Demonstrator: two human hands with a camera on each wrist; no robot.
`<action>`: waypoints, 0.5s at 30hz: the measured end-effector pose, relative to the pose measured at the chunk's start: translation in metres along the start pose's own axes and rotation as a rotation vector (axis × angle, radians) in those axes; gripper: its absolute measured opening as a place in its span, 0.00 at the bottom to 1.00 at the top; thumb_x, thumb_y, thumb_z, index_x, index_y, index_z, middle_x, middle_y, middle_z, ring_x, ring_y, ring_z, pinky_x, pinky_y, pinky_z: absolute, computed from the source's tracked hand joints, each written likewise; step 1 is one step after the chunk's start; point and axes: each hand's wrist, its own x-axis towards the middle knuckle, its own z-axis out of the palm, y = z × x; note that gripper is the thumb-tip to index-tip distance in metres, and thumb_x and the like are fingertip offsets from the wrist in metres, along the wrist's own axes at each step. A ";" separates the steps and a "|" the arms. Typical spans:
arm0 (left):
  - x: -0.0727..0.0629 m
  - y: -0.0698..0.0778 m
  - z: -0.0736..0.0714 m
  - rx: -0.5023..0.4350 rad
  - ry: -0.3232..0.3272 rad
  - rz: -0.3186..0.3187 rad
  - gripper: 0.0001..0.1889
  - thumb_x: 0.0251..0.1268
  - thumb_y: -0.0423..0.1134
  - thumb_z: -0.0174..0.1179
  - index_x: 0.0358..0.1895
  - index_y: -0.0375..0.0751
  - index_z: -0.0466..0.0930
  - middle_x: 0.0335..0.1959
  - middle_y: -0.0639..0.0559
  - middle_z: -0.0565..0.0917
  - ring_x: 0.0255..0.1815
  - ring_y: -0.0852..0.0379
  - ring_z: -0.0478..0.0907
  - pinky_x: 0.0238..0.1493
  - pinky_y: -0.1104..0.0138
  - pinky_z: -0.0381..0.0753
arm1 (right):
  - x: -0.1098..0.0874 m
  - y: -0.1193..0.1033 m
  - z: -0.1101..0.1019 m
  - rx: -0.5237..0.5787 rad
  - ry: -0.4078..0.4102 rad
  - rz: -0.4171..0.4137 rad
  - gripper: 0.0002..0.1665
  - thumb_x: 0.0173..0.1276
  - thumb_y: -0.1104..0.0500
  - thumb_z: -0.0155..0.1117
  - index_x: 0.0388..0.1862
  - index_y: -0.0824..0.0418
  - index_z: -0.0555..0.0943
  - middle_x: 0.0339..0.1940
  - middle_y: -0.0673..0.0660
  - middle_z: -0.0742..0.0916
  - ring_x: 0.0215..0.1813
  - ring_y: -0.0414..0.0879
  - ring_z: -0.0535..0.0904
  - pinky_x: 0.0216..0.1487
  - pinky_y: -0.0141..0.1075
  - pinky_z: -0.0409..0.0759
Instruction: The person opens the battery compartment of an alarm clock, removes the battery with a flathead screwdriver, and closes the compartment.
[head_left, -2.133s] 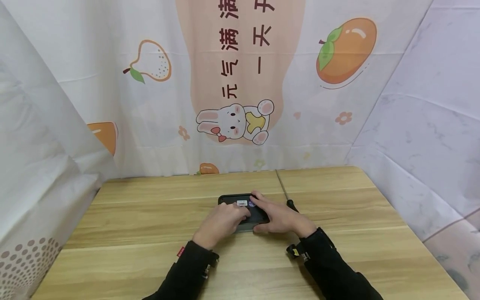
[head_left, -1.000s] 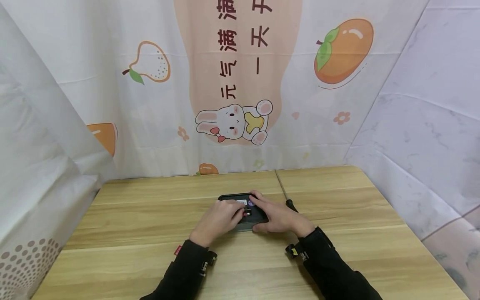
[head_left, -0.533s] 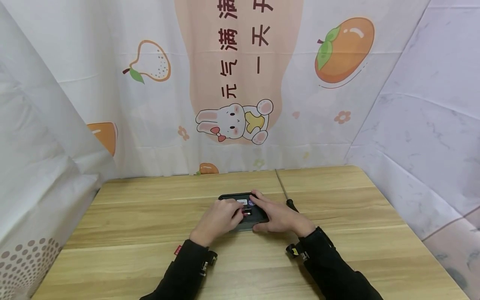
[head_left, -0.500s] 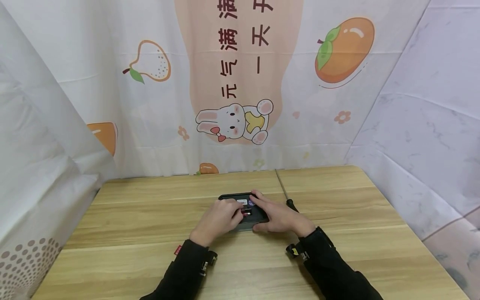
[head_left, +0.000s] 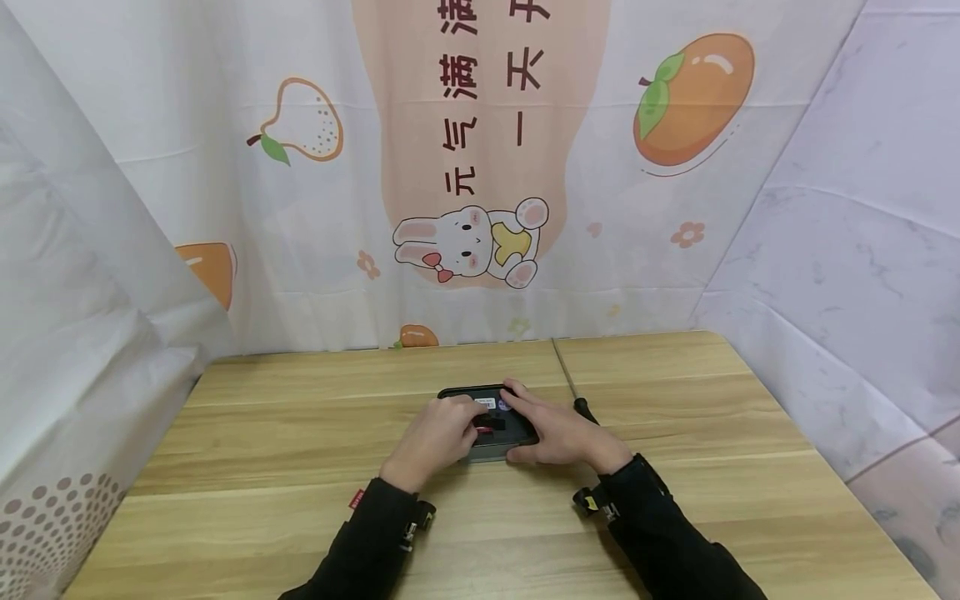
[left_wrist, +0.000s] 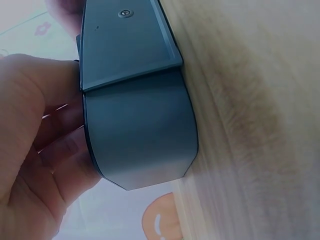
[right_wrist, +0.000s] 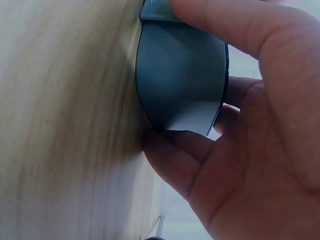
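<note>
A dark grey plastic device (head_left: 517,429) lies on the table with its back upward, showing a white barcode label, a round sticker and a battery compartment. My left hand (head_left: 435,437) is over its left half, fingers curled down with thumb and fingertips at a small red battery (head_left: 483,430); they partly hide it. At the right end my right hand (head_left: 558,433) grips the device, thumb along the near side and fingers over the far edge. The left wrist view shows the casing (left_wrist: 140,130) beside the left hand; the right wrist view shows fingers around its end (right_wrist: 180,75).
A screwdriver (head_left: 583,408) with a black handle and long thin shaft lies behind the right hand, pointing to the back edge. The wooden table (head_left: 300,467) ends at a printed curtain (head_left: 315,250). White cloth (head_left: 97,292) hangs along the left side.
The left hand has drawn back slightly from the compartment, uncovering the red battery; its fingertips have shifted a little since. The right hand and the device have stayed in place.
</note>
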 end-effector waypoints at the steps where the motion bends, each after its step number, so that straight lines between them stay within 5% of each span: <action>1: 0.000 0.000 0.000 0.000 0.003 0.002 0.12 0.61 0.28 0.64 0.47 0.39 0.89 0.40 0.49 0.88 0.41 0.56 0.85 0.43 0.63 0.84 | 0.000 0.000 0.000 0.003 0.000 0.000 0.55 0.67 0.46 0.72 0.83 0.61 0.53 0.85 0.59 0.52 0.77 0.58 0.64 0.65 0.53 0.71; 15: -0.001 0.001 -0.002 -0.031 0.015 -0.003 0.05 0.65 0.33 0.66 0.41 0.42 0.89 0.38 0.51 0.87 0.39 0.57 0.85 0.43 0.62 0.84 | -0.001 0.000 0.000 -0.002 -0.003 -0.008 0.55 0.68 0.46 0.72 0.83 0.62 0.53 0.85 0.59 0.51 0.77 0.58 0.63 0.63 0.52 0.72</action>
